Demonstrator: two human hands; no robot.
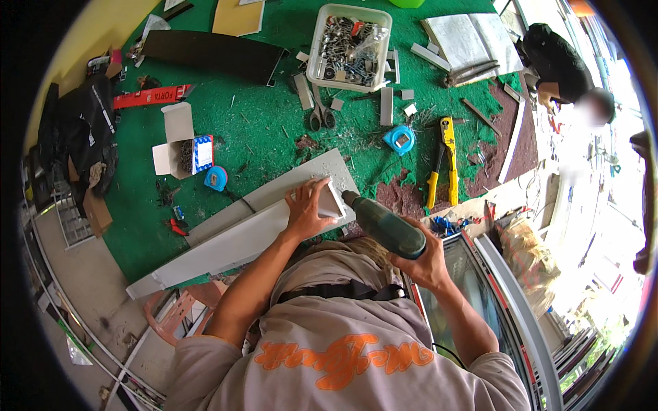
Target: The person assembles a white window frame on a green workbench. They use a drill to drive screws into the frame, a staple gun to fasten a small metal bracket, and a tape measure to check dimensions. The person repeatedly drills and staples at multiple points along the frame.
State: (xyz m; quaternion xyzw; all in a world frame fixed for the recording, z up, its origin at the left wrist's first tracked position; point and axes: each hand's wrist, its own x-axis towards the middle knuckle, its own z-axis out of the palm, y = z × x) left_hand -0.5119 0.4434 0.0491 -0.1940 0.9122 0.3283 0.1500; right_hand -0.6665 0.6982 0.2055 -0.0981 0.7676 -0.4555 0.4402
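My right hand [426,259] is wrapped round the rear of a dark green power drill [385,225]. The drill's nose points left, close to the end of a long white metal profile [226,238]; whether the bit touches it cannot be made out. Near that same end my left hand [306,209] grips the profile, thumb on the near side and fingers over the far edge. The profile slants across the table's front edge, down to the left. Behind it lies a flat grey panel [317,168].
On the green-covered table [253,130] sit a white tub of screws [317,65], scissors [322,116], a blue tape measure [399,140], a yellow riveter [449,161] and an opened carton [175,147]. A framed glass panel [473,274] leans at the right; a reddish chair [171,315] stands lower left.
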